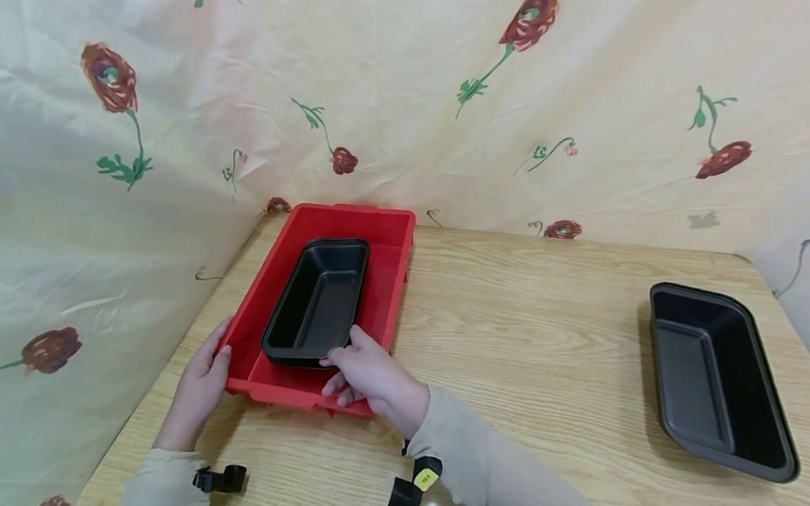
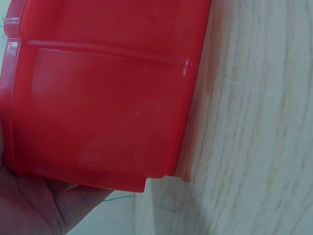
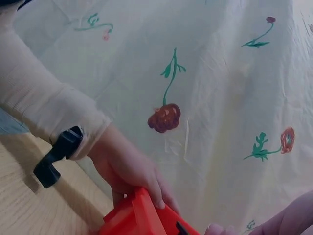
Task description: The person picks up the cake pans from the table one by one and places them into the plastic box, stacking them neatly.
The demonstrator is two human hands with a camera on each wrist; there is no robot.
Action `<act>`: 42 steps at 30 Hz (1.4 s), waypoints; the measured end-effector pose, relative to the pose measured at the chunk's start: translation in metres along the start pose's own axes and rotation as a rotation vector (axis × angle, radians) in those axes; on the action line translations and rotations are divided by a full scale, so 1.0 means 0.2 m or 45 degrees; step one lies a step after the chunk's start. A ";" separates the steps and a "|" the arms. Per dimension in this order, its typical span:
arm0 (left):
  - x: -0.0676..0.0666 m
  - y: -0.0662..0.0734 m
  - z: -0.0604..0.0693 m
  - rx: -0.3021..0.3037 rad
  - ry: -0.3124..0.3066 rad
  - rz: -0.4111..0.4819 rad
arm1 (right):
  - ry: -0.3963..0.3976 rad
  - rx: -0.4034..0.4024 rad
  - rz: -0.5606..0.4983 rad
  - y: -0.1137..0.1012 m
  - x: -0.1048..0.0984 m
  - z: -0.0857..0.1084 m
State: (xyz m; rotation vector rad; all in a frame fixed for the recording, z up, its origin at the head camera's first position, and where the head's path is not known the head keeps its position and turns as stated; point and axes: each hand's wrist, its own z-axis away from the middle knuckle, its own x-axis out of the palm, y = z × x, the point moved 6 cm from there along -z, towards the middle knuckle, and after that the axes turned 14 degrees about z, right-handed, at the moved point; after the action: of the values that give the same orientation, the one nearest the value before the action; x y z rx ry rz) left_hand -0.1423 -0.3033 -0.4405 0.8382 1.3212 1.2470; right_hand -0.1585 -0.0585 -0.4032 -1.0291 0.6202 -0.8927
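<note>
A red plastic tray (image 1: 275, 391) stands at the table's left side, with a black loaf pan (image 1: 320, 302) inside it. My left hand (image 1: 200, 384) grips the tray's left rim near the front corner, thumb on the inner side. In the left wrist view, that hand (image 2: 39, 200) reaches around the edge of the tray (image 2: 98, 107). At the pan's near right corner, my right hand (image 1: 382, 378) pinches the rim between thumb and fingers. The right wrist view has only part of the right hand (image 3: 288, 218), at the lower right edge.
A second black loaf pan (image 1: 695, 387) lies on the right side of the wooden table (image 1: 513, 315). Flower-patterned cloth (image 1: 415, 112) hangs behind the table and along its left side. Small black mounts are strapped to both wrists.
</note>
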 end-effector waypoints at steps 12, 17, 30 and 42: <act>0.00 0.00 0.00 0.019 0.005 -0.018 | -0.049 0.042 -0.005 0.01 0.02 0.03; 0.00 0.00 0.00 0.013 0.008 -0.028 | -0.056 0.044 0.006 0.01 0.02 0.04; 0.00 -0.01 0.00 0.017 0.008 -0.023 | -0.075 0.032 0.041 0.03 0.00 0.08; 0.00 -0.01 0.00 0.018 0.006 -0.015 | -0.118 -0.058 0.074 0.03 -0.01 0.15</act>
State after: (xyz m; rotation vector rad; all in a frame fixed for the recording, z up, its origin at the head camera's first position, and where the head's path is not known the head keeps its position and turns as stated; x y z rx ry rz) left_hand -0.1419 -0.3036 -0.4424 0.8373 1.3381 1.2322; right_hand -0.1346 -0.0411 -0.3956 -1.0821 0.5920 -0.7790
